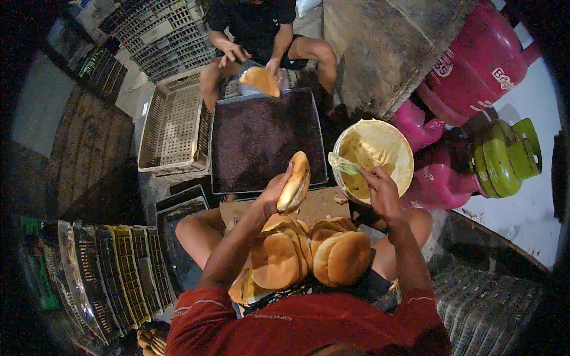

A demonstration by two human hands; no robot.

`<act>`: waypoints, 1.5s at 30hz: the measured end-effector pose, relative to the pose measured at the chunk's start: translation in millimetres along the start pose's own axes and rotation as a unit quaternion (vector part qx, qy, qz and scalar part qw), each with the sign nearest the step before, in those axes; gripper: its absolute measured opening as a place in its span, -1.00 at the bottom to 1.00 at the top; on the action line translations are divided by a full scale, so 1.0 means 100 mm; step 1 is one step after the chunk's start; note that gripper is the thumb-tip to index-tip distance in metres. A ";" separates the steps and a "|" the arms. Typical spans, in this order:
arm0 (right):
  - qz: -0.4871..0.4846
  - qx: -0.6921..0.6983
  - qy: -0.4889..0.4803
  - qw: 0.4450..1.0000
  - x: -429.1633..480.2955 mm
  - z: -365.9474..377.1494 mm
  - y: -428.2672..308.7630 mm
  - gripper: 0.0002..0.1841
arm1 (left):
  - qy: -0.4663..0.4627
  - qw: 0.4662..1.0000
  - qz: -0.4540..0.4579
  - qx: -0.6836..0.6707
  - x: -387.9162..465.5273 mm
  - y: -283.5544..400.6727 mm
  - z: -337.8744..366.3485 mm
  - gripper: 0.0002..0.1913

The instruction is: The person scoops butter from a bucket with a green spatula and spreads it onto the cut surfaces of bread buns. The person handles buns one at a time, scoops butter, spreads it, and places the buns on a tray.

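Note:
My left hand point(272, 196) grips a golden bread bun point(295, 183), held up on its edge above my lap. In my right hand point(384, 191) is a spreader with a green handle point(350, 168), its blade point(337, 161) coated in pale cream. That blade hangs over the left rim of a round tub point(406, 147), whose walls are smeared with yellowish cream. Below my hands, several round buns point(274, 262) lean in two rows on my lap, the right row point(342, 258) beside the left. Under them shows a sheet of brown cardboard point(327, 204).
A square tray of dark brown crumbs or sprinkles point(269, 138) lies ahead. Behind it, a seated person point(251, 26) holds a bun point(259, 81) with clear plastic. A plastic crate point(171, 120) stands left; pink gas cylinders point(476, 66) and a green one point(503, 155) stand right.

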State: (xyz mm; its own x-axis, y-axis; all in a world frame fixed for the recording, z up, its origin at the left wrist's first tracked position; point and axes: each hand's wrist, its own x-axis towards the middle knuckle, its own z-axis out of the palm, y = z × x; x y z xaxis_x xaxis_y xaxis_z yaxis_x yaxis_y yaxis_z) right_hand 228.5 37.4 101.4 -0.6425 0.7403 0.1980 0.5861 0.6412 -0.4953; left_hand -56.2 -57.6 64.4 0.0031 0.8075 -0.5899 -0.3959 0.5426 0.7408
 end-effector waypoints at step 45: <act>0.178 0.447 0.042 0.876 -0.58 0.34 -0.85 -0.71 | 0.303 0.710 0.173 0.612 -1.77 -1.30 0.46 0.09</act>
State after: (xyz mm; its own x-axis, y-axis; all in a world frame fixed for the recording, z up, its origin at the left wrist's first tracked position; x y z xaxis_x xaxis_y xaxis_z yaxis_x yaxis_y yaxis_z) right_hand 198.9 -66.5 102.8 -0.4368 0.8976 -0.0601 0.0963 -0.0197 -0.9952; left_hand 36.8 -260.5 87.2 -0.4421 0.8950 -0.0588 0.8189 0.4296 0.3807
